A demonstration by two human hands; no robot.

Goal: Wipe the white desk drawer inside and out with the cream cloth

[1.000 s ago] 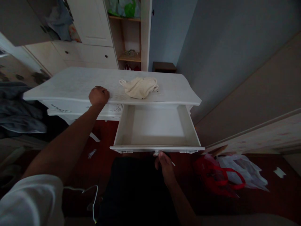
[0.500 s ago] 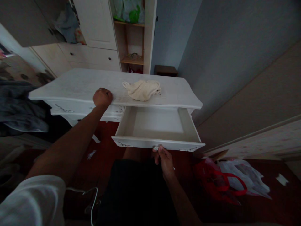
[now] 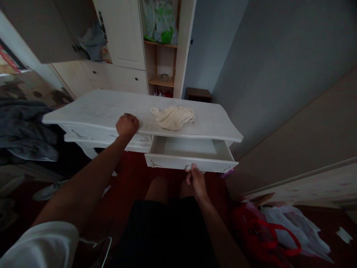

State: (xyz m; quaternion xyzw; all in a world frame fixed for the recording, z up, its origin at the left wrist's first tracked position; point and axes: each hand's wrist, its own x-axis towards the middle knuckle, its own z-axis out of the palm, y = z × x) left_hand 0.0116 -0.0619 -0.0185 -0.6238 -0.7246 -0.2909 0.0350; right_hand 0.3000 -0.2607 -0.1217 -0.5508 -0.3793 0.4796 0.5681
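Observation:
My right hand pinches the small white knob on the front of a drawer. The drawer stands partly pulled out of the right side of a white table, and its visible inside is bare. Closed in a fist, my left hand rests on the table's front edge, left of the drawer. No object shows in that fist. A crumpled cream cloth lies on the tabletop, to the right of my left hand.
Behind the table stands a white wardrobe with open shelves holding plastic bags. Grey fabric is piled at the left. On the floor at right lie a red bag and a white plastic bag. A grey wall rises at right.
The drawer has slid inward, toward the table, with my right hand still on its knob. My left fist stays at the table edge. The view has tilted up slightly.

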